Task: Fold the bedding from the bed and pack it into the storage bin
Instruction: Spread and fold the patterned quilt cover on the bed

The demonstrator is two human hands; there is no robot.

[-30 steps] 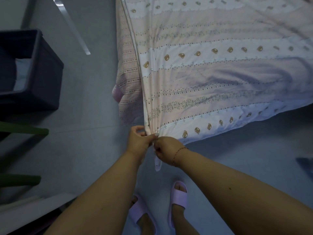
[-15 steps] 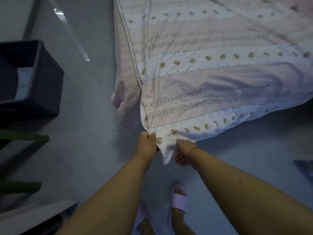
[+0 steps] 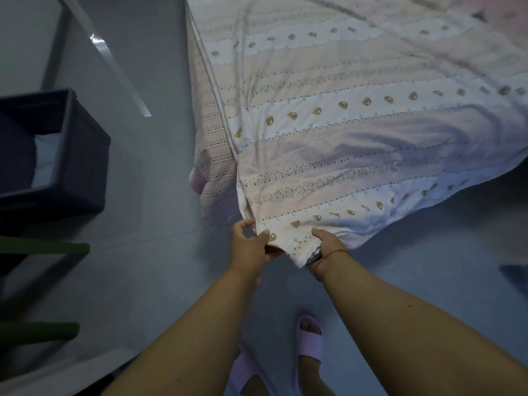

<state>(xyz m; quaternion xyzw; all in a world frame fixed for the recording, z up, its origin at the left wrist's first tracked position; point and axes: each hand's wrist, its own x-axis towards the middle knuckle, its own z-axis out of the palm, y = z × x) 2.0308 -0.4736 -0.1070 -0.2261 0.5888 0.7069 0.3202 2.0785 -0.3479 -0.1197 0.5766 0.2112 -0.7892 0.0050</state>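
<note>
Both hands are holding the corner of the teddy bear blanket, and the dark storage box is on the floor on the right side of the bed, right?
Nearly. Both the left hand and right hand do grip the corner of the teddy bear blanket, but the head view shows the dark storage box on the floor to the left of the bed, not the right.

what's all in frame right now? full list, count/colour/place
striped pink-and-white quilt with bear print: 1, pink and white, spread over the bed, near corner lifted
checked pink bedsheet: 1, pink check, under the quilt, hanging at the bed's left edge
dark navy fabric storage bin: 1, navy, on the floor at left, something pale inside
green bars: 2, green, far left edge
lilac slippers: 2, lilac, on the person's feet, bottom centre
grey floor: 1, grey
left hand: 1, grip on the quilt corner
right hand: 1, thin red bracelet at the wrist, grip on the quilt's near edge
</note>
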